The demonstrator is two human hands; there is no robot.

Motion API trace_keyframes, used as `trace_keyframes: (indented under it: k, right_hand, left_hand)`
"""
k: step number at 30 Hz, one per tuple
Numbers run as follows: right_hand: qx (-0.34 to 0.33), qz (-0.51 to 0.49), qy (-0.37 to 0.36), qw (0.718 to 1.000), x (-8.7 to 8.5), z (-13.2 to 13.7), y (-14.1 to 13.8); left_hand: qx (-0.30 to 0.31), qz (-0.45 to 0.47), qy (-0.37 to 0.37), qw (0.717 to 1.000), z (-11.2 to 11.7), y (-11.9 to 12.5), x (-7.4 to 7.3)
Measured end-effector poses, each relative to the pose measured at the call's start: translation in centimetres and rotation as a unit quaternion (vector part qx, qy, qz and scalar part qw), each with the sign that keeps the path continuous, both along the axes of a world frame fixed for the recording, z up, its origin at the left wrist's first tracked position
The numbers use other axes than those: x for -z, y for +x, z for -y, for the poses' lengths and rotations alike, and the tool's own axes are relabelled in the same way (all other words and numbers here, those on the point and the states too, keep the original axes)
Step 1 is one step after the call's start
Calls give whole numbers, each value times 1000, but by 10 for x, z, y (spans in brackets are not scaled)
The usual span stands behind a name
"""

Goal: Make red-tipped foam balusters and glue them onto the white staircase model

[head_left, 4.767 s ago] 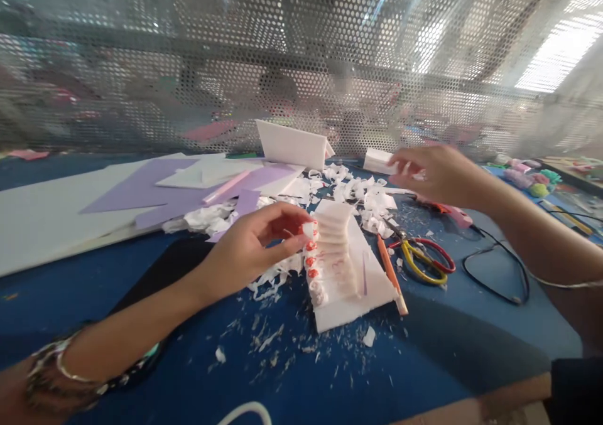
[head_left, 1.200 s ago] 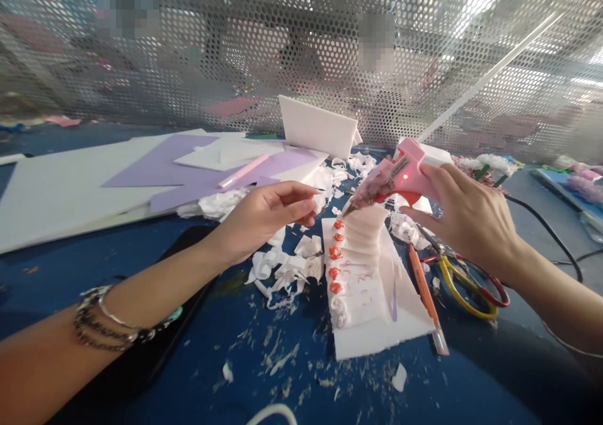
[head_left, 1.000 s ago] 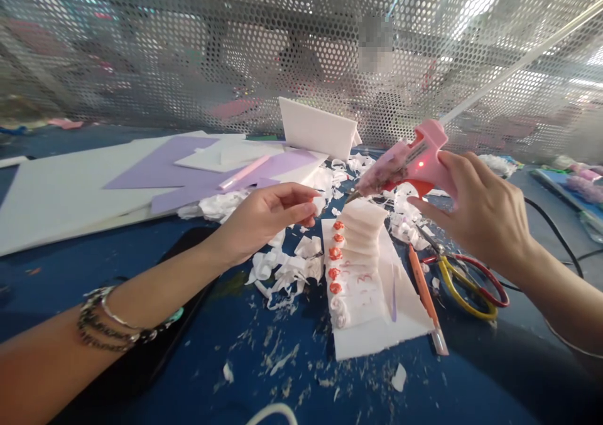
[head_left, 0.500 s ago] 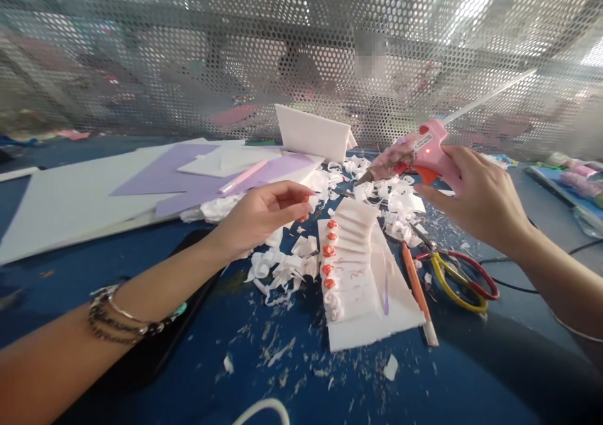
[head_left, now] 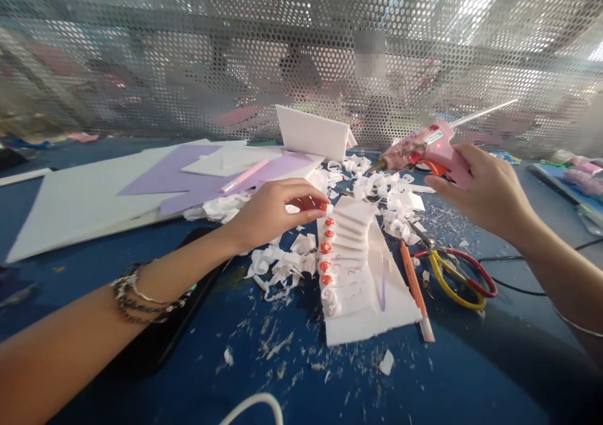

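Note:
A white foam staircase model (head_left: pixel 360 268) lies on the blue table, with a row of small red-and-white rosettes (head_left: pixel 326 249) down its left edge. My left hand (head_left: pixel 276 211) pinches a small red-and-white rosette at the top left corner of the stairs. My right hand (head_left: pixel 480 189) grips a pink glue gun (head_left: pixel 421 150) held above the table to the right, its nozzle pointing left over white scraps.
White paper scraps (head_left: pixel 282 265) lie left of the model. An orange craft knife (head_left: pixel 414 290) and red-yellow scissors (head_left: pixel 459 280) lie to its right. White and purple sheets (head_left: pixel 155 180) cover the far left. A perforated metal screen (head_left: pixel 235 54) stands behind. A folded white card (head_left: pixel 313 133) stands near it.
My right hand has lifted the glue gun away from the stair top, up and to the right. My left hand has brought a rosette down onto the top left corner of the stairs.

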State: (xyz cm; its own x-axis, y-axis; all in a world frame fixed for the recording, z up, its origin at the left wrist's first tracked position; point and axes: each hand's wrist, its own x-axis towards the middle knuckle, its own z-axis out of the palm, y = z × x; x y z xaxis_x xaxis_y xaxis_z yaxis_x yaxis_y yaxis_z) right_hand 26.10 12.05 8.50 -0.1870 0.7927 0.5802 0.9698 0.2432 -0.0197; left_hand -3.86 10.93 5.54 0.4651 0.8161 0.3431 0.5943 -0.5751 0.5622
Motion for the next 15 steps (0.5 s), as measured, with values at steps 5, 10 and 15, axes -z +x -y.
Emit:
trace_keyframes:
  k: [5, 10, 15]
  right_hand:
    - [13, 3, -17, 1000, 1, 2, 8]
    - [42, 23, -28, 998, 4, 7, 29]
    - [103, 20, -92, 990, 16, 14, 60]
  left_hand:
    - [-5, 0, 2, 1000, -4, 1, -3]
    - [24, -72, 37, 996, -5, 4, -12]
    - [41, -85, 51, 994, -5, 7, -13]
